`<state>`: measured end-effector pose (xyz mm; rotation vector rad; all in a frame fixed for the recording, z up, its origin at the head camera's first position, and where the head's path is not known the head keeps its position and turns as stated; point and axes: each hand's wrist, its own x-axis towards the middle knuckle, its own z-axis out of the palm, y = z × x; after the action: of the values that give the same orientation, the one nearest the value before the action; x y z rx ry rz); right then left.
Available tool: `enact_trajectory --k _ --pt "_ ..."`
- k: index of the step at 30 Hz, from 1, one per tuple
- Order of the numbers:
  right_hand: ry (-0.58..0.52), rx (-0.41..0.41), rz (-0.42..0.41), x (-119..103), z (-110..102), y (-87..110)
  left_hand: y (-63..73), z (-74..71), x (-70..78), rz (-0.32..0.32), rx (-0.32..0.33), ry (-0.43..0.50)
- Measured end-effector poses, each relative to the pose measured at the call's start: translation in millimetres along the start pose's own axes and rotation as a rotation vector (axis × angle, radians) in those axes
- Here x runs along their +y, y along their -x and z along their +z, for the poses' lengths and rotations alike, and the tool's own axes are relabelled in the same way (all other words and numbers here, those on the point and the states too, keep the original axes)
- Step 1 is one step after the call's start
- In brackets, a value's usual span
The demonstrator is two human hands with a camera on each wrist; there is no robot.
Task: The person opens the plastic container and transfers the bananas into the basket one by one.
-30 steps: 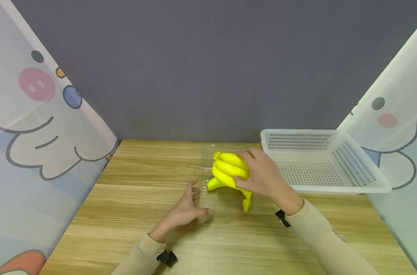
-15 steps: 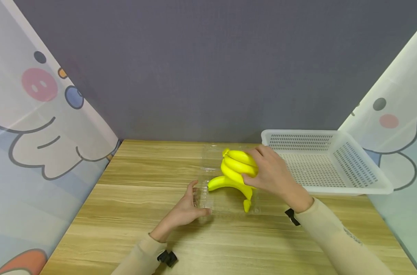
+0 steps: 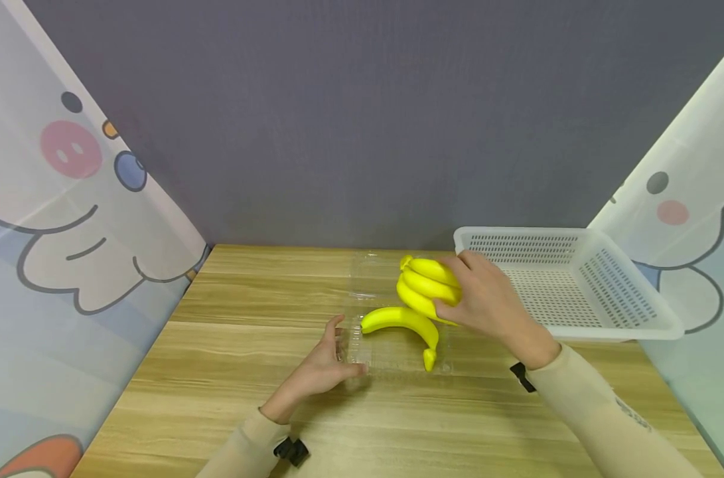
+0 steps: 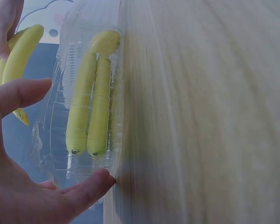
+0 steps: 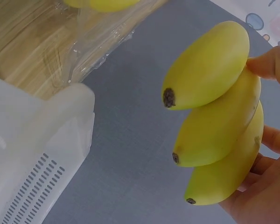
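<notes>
My right hand (image 3: 481, 292) grips a bunch of yellow bananas (image 3: 427, 289) from its right side, above a clear plastic clamshell box (image 3: 397, 358). In the right wrist view three banana tips of this bunch (image 5: 219, 126) point away from the fingers. More bananas (image 3: 400, 318) lie in the box; from above one curved outline shows, while the left wrist view shows two dark tips through the plastic. My left hand (image 3: 320, 365) holds the box's left end, thumb and fingers spread at opposite corners (image 4: 51, 177). The box's lid (image 3: 373, 272) lies folded back behind it.
A white perforated plastic basket (image 3: 612, 328) stands at the back right, close beside my right hand; its bottom is bare. A grey wall (image 3: 362, 133) rises behind the wooden table (image 3: 248, 285), with cartoon-printed panels (image 3: 87, 252) on both sides.
My right hand has lifted the upper banana bunch and carried it right, away from the bananas in the box, which show more fully now. My left hand has stayed at the box.
</notes>
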<state>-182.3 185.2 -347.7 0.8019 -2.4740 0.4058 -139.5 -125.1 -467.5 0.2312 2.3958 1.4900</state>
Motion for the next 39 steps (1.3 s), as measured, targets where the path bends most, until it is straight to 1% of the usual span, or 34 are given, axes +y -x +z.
enact_trajectory --k 3,13,19,23,39 --pt "-0.002 -0.017 0.018 2 -2 -0.4 0.0 0.7 -0.6 -0.004 -0.001 0.007" --pt "0.008 -0.004 0.029 9 -1 0.2 -0.3 1.0 -1.0 -0.008 -0.002 0.007" --pt "0.011 -0.036 0.073 14 -2 1.6 -0.2 1.0 -1.1 -0.004 -0.003 0.008" --pt "0.016 -0.042 0.091 17 -2 3.2 0.2 0.9 -1.0 -0.006 -0.005 0.014" --pt "0.046 -0.031 0.158 40 -5 10.5 0.6 0.7 0.5 -0.012 0.004 -0.001"
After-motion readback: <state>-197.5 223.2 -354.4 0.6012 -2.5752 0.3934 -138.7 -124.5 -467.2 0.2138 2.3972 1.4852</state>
